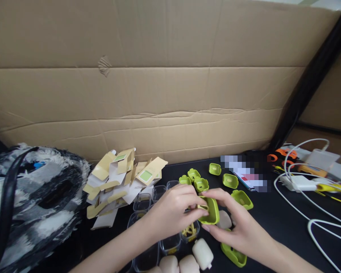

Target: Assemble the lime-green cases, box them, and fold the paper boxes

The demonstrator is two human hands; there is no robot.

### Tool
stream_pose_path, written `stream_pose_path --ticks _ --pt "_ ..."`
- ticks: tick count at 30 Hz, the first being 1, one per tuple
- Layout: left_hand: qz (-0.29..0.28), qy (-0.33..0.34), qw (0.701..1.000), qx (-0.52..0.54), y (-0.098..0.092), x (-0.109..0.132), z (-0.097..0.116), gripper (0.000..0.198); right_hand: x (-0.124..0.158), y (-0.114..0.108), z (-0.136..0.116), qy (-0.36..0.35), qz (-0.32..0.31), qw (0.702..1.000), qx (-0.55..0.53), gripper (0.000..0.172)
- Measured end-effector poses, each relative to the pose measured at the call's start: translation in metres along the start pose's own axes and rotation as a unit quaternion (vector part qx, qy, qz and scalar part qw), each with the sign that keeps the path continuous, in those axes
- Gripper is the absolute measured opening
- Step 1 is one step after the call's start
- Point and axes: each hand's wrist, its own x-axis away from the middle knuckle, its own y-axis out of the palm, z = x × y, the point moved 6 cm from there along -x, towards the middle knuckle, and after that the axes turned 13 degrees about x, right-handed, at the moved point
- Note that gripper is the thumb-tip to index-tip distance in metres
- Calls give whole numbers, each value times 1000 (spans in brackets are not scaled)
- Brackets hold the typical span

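Observation:
My left hand and my right hand meet over the black table, both closed on one lime-green plastic case held between the fingertips. Several more green cases lie just beyond my hands, and another green case lies under my right wrist. Below the hands stand small clear plastic boxes, one with yellow bits inside. Cream-coloured rounded pieces lie at the near edge.
A pile of flat folded card boxes lies to the left. A black-and-grey fuzzy bag fills the far left. White cables and a charger spread at the right. A cardboard wall stands behind the table.

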Motion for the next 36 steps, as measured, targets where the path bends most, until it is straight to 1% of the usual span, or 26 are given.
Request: stream_pose_path --ticks 8,20,24,28,30,33,36 --pt "-29 5 999 -32 6 4 2 15 2 6 2 -11 -23 1000 -13 57" --pt "-5 5 1000 1 14 5 -2 16 6 11 4 2 -11 999 -32 53" --pt "-3 4 1000 12 12 4 0 21 6 11 7 21 7 999 -46 52" --pt "-31 0 999 33 5 1 7 17 4 7 10 38 33 996 -71 47" --pt "-35 -9 998 56 0 0 8 18 4 4 10 39 50 995 -82 45" --pt "-6 -16 995 97 -5 0 7 17 4 -2 10 33 69 993 -94 45" --pt "28 -19 992 125 -7 -1 6 13 4 -5 10 28 78 992 -96 45"
